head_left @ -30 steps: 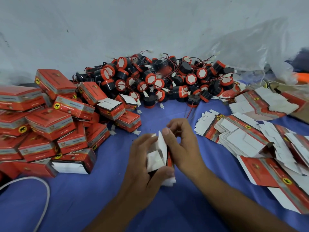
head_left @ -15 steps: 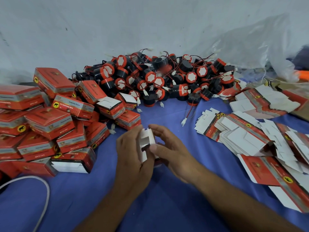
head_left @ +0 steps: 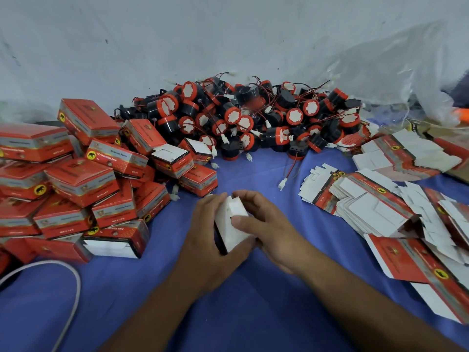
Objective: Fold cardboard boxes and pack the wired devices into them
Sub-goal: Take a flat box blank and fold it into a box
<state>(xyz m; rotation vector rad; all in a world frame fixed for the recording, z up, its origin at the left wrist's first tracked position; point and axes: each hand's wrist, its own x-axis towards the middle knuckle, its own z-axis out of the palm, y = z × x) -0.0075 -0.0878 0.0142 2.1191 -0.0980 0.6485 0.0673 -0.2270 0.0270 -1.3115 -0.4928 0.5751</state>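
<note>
Across the blue-covered tabletop [head_left: 253, 313] three heaps lie against a pale wall [head_left: 177, 41]. On the left is the biggest, a tumbled stack of folded boxes [head_left: 76, 179], red with a grey band and a yellow badge. Most are closed. Two at the stack's inner edge [head_left: 172, 158] have their top flaps up, and one at the front [head_left: 114, 240] shows a white end with loose flaps. What lies inside any of them cannot be told.

At the back centre sits a mound of wired devices [head_left: 241, 118], black drums with red caps and thin red-and-black leads. One lead runs out onto the cloth and ends in a white connector [head_left: 282, 184].

On the right, flat box blanks [head_left: 375, 207] spread in fanned piles, mostly white side up, with a crumpled clear plastic bag [head_left: 393, 72] behind them.

Near the front centre both hands hold one cardboard box [head_left: 232, 224], just above or on the cloth, with its white inner faces towards the camera. The left hand [head_left: 205, 240] wraps its curled fingers round the box's left side. The right hand [head_left: 266, 229] presses its thumb on the white face, with its fingers curved over the far edge. Its contents are hidden.

A white cable [head_left: 73, 288] loops at the lower left.
</note>
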